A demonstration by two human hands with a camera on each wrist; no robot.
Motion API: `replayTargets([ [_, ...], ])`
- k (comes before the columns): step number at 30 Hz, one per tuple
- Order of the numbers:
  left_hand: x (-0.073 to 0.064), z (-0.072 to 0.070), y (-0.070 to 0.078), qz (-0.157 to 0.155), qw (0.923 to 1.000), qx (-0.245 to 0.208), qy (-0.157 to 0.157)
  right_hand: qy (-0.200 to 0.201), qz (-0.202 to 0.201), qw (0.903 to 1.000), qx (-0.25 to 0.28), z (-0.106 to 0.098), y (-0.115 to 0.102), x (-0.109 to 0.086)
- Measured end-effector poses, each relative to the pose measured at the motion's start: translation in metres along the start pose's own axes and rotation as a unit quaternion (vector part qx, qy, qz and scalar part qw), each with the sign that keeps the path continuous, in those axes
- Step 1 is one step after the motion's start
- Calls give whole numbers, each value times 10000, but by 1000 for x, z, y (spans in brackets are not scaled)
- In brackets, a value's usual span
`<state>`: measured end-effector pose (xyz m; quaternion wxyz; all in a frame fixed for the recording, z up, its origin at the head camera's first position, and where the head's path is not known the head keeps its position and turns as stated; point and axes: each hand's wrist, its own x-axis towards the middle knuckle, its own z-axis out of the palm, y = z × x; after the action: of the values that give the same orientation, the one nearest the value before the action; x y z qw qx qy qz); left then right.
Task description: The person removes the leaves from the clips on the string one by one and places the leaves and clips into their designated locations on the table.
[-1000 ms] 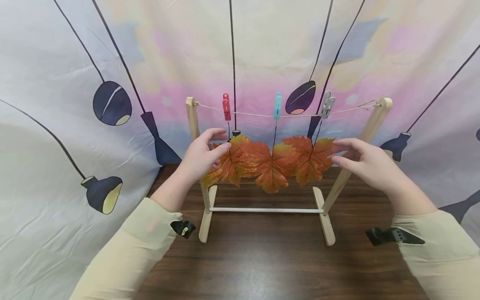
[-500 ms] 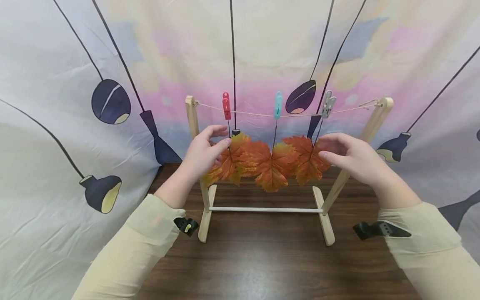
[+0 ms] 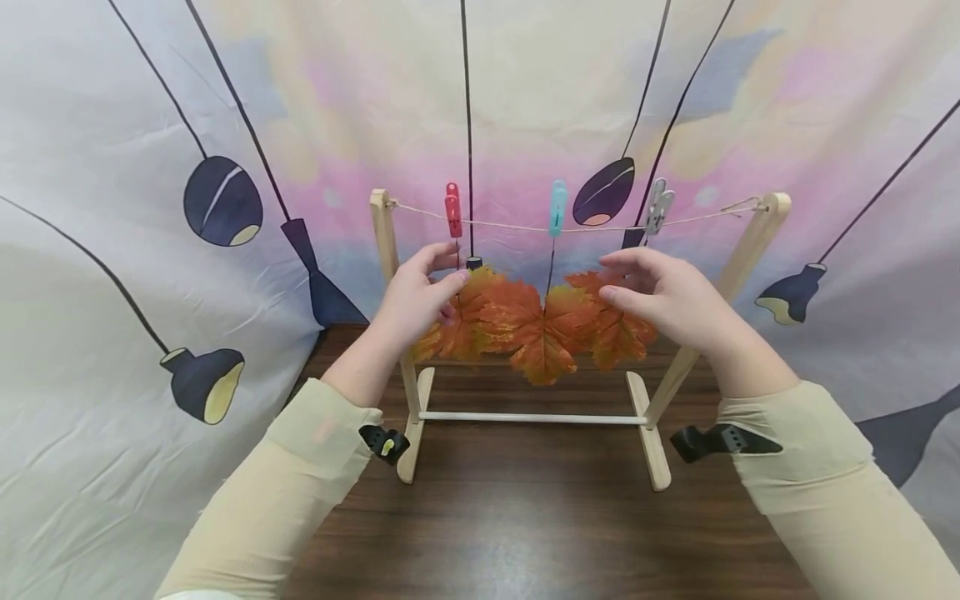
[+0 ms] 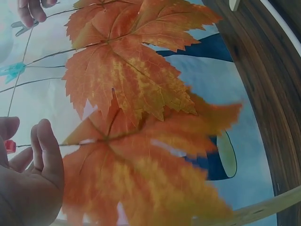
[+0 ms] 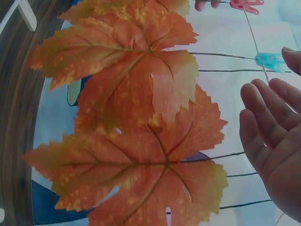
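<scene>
Three orange maple leaves hang by their stems from a string: a left leaf (image 3: 450, 333), a middle leaf (image 3: 545, 333) and a right leaf (image 3: 618, 337). A red clothespin (image 3: 453, 210), a light blue clothespin (image 3: 557, 208) and a grey clothespin (image 3: 658, 207) hold them. My left hand (image 3: 422, 292) is in front of the left leaf, below the red clothespin, fingers loosely bent. Before the right leaf, under the grey clothespin, my right hand (image 3: 667, 296) partly covers that leaf. In both wrist views the fingers hold nothing.
The string (image 3: 510, 226) runs between two posts of a wooden stand (image 3: 738, 258) with a white crossbar (image 3: 532, 417). It stands on a dark wooden table (image 3: 517, 517). Behind hangs a cloth backdrop (image 3: 555, 92) printed with lamps.
My right hand has moved left from the right leaf's outer edge to in front of that leaf. My left hand has shifted slightly up and to the right. The leaves hang as before.
</scene>
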<state>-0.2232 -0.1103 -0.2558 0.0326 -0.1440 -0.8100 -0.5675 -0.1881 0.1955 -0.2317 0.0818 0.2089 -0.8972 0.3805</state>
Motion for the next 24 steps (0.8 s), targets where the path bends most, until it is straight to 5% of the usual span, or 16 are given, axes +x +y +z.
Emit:
replayTargets([
  [7, 2, 3, -2, -177, 9990, -336, 231, -310, -160, 9988, 339, 6, -6, 4],
  [24, 0, 1, -7, -97, 9975, -268, 650, -223, -112, 9988, 426, 11, -9, 12],
])
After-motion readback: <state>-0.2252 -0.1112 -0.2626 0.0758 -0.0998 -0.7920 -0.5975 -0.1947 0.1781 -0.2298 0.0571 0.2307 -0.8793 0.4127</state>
